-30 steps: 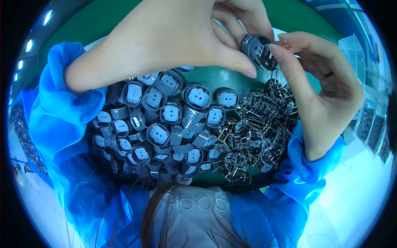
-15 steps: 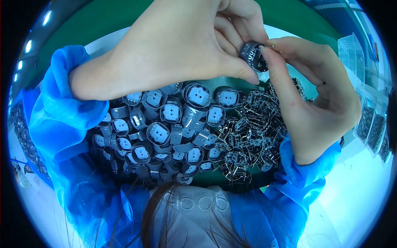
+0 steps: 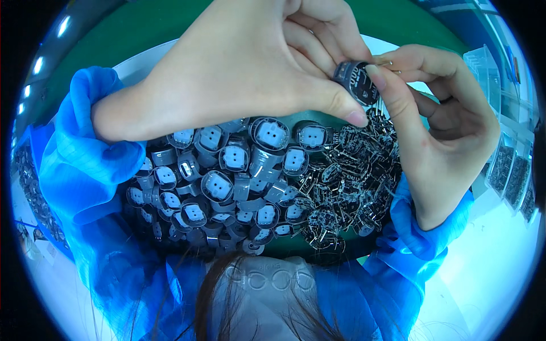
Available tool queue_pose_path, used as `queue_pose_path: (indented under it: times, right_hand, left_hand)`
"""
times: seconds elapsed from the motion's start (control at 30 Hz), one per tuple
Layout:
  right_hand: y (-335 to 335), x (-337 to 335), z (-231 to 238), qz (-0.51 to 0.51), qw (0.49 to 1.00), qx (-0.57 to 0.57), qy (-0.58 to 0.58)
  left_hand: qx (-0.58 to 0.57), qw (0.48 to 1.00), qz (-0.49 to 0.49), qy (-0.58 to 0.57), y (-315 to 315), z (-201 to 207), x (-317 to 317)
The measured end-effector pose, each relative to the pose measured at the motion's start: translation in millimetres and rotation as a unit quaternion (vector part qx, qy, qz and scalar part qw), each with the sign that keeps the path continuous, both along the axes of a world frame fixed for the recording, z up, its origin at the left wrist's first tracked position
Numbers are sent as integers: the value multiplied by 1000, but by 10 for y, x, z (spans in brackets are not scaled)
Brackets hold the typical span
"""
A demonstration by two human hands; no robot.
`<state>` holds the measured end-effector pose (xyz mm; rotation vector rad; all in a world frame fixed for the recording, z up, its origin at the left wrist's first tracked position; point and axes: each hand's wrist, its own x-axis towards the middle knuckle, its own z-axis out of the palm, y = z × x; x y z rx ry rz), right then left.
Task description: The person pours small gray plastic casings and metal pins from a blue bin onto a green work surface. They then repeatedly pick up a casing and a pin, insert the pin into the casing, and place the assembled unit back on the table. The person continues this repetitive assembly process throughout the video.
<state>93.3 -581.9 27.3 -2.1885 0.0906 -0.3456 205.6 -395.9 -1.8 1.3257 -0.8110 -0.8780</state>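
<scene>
At the far left, a blue bin (image 3: pixel 37 133) holds many small dark parts (image 3: pixel 27 170). Next to it comes the person's left sleeve (image 3: pixel 85 170), blue and bunched at the wrist. Below the left forearm lies a heap of grey cups (image 3: pixel 218 185), many with a pale, two-holed insert facing up and others tipped on their sides.

The left hand (image 3: pixel 284 68) reaches across above this heap. Its grip is narrow, with bent fingers and thumb around one grey cup (image 3: pixel 341 73) near the upper middle, raised over the work surface. A black disc (image 3: pixel 362 85) with pale markings sits at the cup's open face, which is turned toward the right; how deep it sits cannot be told. Under the held cup, beside the heap, is a tangled pile of black discs with metal pins (image 3: pixel 347 176).

The right hand (image 3: pixel 449 128) presses its thumb tip at the held cup's right edge. Brass-coloured pins (image 3: pixel 389 63) stick out by its pinched thumb and forefinger. Below is the blue right sleeve (image 3: pixel 432 219). At the far right stand clear trays (image 3: pixel 479 59), some holding small dark pieces (image 3: pixel 501 169).
</scene>
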Motion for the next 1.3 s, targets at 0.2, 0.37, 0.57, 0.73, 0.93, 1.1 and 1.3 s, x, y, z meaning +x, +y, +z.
queue_pose_path:
  times: [0.2, 0.37, 0.57, 0.73, 0.93, 1.1, 1.3]
  right_hand:
    - [187, -33, 22, 17, 983, -167, -78]
    - [191, -16, 66, 27, 964, -250, -90]
    - [115, 83, -90, 55, 986, -111, -112]
    - [7, 69, -284, 89, 989, 102, -60]
    - [21, 100, -218, 162, 979, 124, 4]
    - [-67, 88, -169, 123, 972, 180, 91]
    - [-161, 132, 7, 96, 981, 59, 155]
  left_hand:
    - [85, 987, 89, -99, 4, -6, -185]
    - [32, 993, 102, -41, 17, -15, -218]
    - [87, 992, 75, 54, -66, 297, -56]
    - [35, 995, 68, -61, -110, 159, -7]
    - [-58, 988, 105, -99, 67, 47, -41]
    - [-131, 982, 58, -124, -129, -306, 139]
    - [61, 980, 58, -178, 69, 197, 263]
